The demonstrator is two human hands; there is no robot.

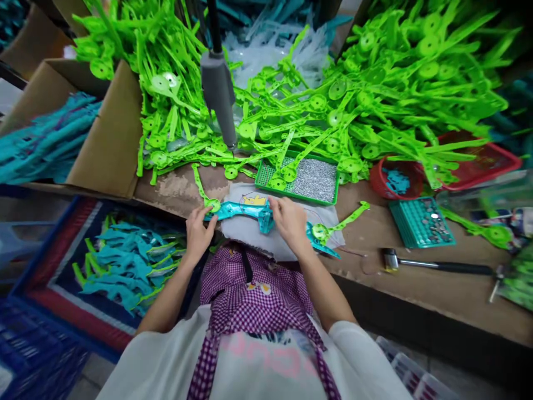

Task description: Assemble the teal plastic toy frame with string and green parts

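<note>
A teal plastic part [245, 210] lies across the light cloth [245, 233] in front of me. My left hand [199, 230] pinches its left end, where a green round-ended plastic arm [201, 186] meets it. Around the right end of the teal part, my right hand [289, 219] has its fingers closed. Another green arm [343, 221] lies beside my right wrist, over a second teal piece [327, 249] partly hidden by my forearm. Just beyond the cloth hangs a grey electric screwdriver [220, 100], its tip pointing down.
Heaped green arms [395, 100] cover the back of the bench. A green tray [318, 178] holds small metal pieces. To the right are a red basket [378, 180], a teal tray [410, 228] and a hammer [437, 265]. A blue crate [37, 261] and cardboard box [108, 133] stand left.
</note>
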